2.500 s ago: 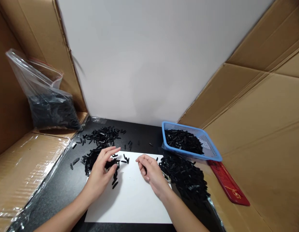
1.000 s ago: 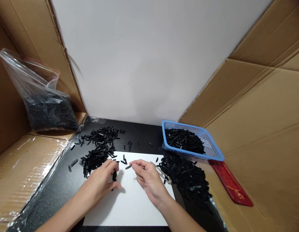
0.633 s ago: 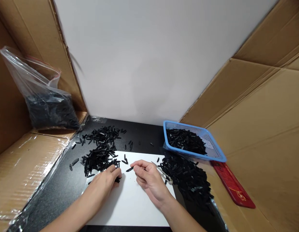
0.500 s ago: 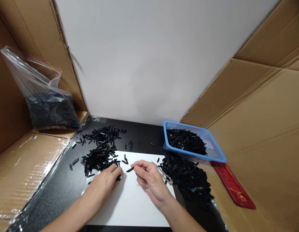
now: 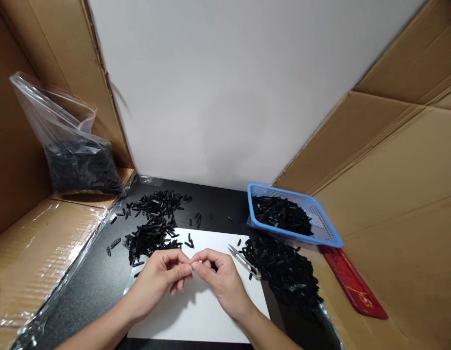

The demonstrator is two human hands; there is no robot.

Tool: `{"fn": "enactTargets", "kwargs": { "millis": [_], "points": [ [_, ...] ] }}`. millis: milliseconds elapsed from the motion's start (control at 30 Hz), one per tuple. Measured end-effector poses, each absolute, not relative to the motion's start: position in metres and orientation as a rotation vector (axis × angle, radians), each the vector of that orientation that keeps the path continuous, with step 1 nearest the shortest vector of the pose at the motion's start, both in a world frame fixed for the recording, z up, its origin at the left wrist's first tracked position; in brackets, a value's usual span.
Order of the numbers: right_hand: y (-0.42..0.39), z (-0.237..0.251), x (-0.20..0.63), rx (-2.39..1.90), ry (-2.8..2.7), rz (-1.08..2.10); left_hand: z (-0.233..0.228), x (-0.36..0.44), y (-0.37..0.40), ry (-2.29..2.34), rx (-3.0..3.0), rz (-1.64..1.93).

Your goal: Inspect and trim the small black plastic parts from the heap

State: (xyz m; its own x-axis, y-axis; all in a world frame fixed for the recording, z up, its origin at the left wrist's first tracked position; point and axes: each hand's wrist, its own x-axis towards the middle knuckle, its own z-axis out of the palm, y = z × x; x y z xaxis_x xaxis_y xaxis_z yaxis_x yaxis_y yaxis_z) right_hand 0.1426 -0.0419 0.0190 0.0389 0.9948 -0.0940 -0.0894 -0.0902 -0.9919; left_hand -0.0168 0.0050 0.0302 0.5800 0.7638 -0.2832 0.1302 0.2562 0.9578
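- Two bare hands meet over a smooth white sheet [image 5: 196, 311] lying flat on a black table [image 5: 94, 287].
- The left hand [image 5: 160, 279] and right hand [image 5: 220, 282] touch at the fingertips, fingers pinched together at one spot; whatever small piece sits between them is hidden, so I cannot tell what they clamp.
- Small metal snips [image 5: 244, 261], thin and pointed, lie on the sheet just beside the right hand.
- A loose heap of short black plastic pieces [image 5: 150, 233], slim and rod-like, spreads beyond the left hand.
- A larger black mound [image 5: 284, 272] lies right of the sheet.
- A blue mesh plastic basket [image 5: 320, 228] behind that mound holds more black pieces.
- A clear, crinkled plastic bag [image 5: 70, 150] of dark pieces leans at far left on cardboard.
- Corrugated cardboard walls [image 5: 400, 175] flank the table; a flat red strip [image 5: 351, 287] lies at right.
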Motion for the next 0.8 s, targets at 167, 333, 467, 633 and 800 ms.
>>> {"fn": "enactTargets", "kwargs": {
  "millis": [167,333,467,633,800],
  "points": [
    [-0.039,0.014,0.145,-1.165,-0.937,1.367,0.031,-0.017,0.006,0.839,1.183,0.509],
    [-0.037,0.017,0.147,-0.99,-0.655,1.553,0.026,-0.023,0.014,1.033,1.418,0.545],
    [-0.036,0.018,0.15,-0.918,-0.531,1.6,0.027,-0.026,0.018,1.064,1.771,0.543],
    [-0.035,0.016,0.151,-0.856,-0.403,1.638,0.031,-0.026,0.019,1.094,1.972,0.613],
    [-0.035,0.015,0.152,-0.862,-0.401,1.647,0.033,-0.026,0.02,1.084,1.884,0.643]
  ]
}}
